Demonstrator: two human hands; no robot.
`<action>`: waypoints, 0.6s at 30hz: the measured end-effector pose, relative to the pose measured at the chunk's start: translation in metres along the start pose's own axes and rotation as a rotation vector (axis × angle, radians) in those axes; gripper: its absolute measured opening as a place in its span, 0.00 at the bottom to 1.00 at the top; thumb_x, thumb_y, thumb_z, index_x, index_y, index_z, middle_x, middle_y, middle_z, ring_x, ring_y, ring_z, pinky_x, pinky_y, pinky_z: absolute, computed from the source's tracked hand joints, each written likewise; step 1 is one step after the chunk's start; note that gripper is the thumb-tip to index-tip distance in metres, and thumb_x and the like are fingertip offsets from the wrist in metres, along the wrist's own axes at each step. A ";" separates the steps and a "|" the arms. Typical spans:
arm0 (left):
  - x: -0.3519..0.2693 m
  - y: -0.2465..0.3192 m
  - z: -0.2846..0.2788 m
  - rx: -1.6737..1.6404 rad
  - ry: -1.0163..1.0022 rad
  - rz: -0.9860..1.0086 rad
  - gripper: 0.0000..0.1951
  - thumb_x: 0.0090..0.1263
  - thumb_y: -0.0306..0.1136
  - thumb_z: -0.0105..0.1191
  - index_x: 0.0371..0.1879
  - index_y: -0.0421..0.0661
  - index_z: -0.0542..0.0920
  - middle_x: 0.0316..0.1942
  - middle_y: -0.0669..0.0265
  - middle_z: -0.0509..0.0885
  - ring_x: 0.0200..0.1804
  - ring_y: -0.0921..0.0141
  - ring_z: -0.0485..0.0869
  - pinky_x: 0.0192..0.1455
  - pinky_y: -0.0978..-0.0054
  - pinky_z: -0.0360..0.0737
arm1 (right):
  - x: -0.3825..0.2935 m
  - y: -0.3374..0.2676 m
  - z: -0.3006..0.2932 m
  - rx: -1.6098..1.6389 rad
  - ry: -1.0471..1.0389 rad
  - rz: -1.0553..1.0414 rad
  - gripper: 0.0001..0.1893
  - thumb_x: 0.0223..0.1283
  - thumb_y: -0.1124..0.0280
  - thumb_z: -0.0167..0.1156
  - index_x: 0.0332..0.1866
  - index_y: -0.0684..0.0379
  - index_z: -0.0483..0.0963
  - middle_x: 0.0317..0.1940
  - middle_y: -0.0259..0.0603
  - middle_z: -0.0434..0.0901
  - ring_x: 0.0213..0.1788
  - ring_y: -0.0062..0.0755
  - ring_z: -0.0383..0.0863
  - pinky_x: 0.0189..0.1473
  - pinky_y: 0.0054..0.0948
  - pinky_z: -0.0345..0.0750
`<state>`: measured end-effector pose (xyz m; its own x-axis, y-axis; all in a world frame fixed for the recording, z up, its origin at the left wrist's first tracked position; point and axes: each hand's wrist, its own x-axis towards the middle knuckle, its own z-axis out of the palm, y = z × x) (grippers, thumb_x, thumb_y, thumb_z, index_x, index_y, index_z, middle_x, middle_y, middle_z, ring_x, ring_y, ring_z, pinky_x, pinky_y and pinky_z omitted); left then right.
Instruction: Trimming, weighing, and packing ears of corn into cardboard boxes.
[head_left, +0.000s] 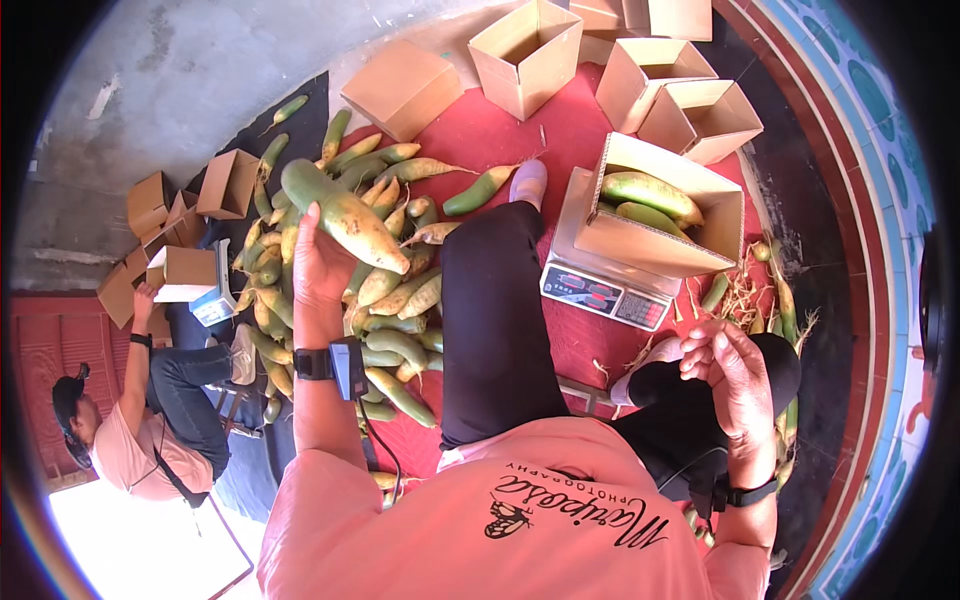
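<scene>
My left hand (324, 262) grips a large green radish (346, 217), its thick end green and its tapered end pale yellow. Below and around that hand lies a heap of green radishes (401, 291) on the floor. My right hand (733, 379) hovers over my right leg, fingers loosely curled, with nothing visible in it. Ahead of it, a digital scale (559, 236) carries an open cardboard box (652, 251). Inside the box are several radishes (651, 196). A single radish (480, 189) lies by my left foot.
Open cardboard boxes (540, 67) stand along the far side of the red carpet (480, 120). Trimmed roots (739, 289) litter the floor right of the scale. At left a co-worker (142, 442) sits with a hand on a box (184, 271) upon another scale (214, 304).
</scene>
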<state>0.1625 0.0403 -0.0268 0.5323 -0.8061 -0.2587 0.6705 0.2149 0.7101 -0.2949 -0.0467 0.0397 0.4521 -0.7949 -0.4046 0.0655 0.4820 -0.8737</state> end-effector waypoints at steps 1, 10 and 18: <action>-0.004 0.005 0.018 -0.014 -0.011 -0.002 0.25 0.60 0.44 0.53 0.54 0.44 0.67 0.50 0.60 0.75 0.53 0.62 0.73 0.59 0.60 0.66 | 0.001 -0.001 0.002 -0.016 -0.030 -0.002 0.16 0.62 0.62 0.51 0.44 0.68 0.70 0.33 0.42 0.77 0.33 0.26 0.77 0.39 0.24 0.75; -0.012 -0.027 0.204 0.767 -0.558 0.147 0.22 0.56 0.32 0.58 0.49 0.38 0.70 0.40 0.63 0.78 0.43 0.71 0.78 0.50 0.73 0.73 | -0.010 -0.008 -0.002 -0.106 -0.167 -0.088 0.15 0.63 0.63 0.50 0.45 0.66 0.70 0.36 0.39 0.76 0.35 0.24 0.76 0.40 0.22 0.74; 0.043 -0.200 0.296 2.015 -0.982 0.410 0.30 0.39 0.42 0.62 0.48 0.50 0.76 0.45 0.58 0.76 0.49 0.62 0.76 0.52 0.68 0.72 | -0.047 0.006 -0.049 -0.018 0.020 -0.104 0.14 0.63 0.64 0.51 0.44 0.65 0.70 0.37 0.37 0.75 0.36 0.22 0.76 0.42 0.21 0.73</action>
<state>-0.1011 -0.2008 0.0140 -0.2941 -0.9471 -0.1286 -0.9190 0.2433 0.3103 -0.3590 -0.0243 0.0401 0.4261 -0.8475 -0.3166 0.0953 0.3900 -0.9159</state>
